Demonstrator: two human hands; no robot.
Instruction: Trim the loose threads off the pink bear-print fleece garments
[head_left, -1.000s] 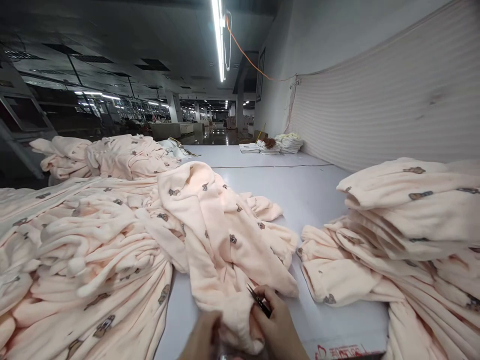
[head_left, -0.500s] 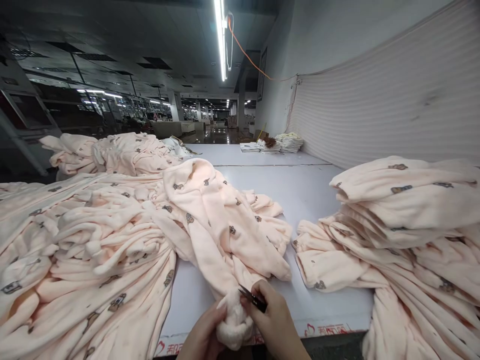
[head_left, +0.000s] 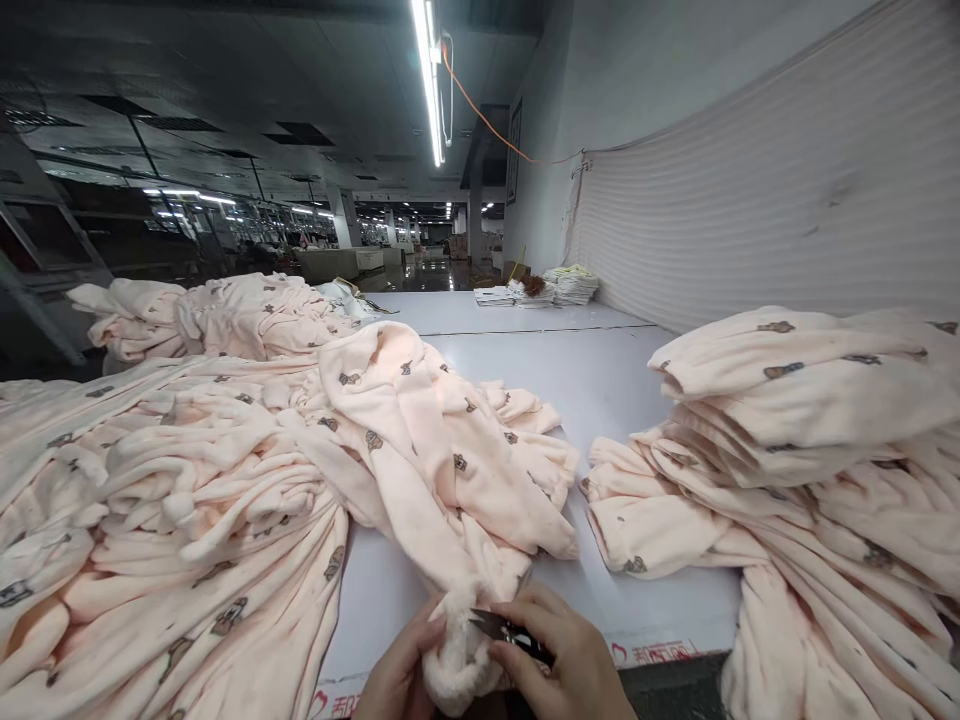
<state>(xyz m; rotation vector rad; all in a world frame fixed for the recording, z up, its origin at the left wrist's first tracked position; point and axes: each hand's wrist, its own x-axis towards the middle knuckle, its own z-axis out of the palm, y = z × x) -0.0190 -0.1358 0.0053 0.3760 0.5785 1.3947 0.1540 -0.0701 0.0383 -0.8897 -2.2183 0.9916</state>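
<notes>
A pale pink fleece garment (head_left: pixel 427 450) with small brown bear prints lies across the white table (head_left: pixel 570 360), its near end bunched at the table's front edge. My left hand (head_left: pixel 394 675) is closed on that bunched end (head_left: pixel 457 660). My right hand (head_left: pixel 566 665) holds small black thread snips (head_left: pixel 499 628), their blades pointing left and touching the bunched fleece between my hands.
A loose heap of the same pink garments (head_left: pixel 165 510) fills the left. A folded stack of them (head_left: pixel 810 440) stands at the right. Another pile (head_left: pixel 217 315) lies far left, and white folded goods (head_left: pixel 555 288) sit at the table's far end by the wall.
Both hands have drawn the garment's end nearer the table's front edge and bunched it. The snips have swung from pointing up-left to lying nearly level against the fleece.
</notes>
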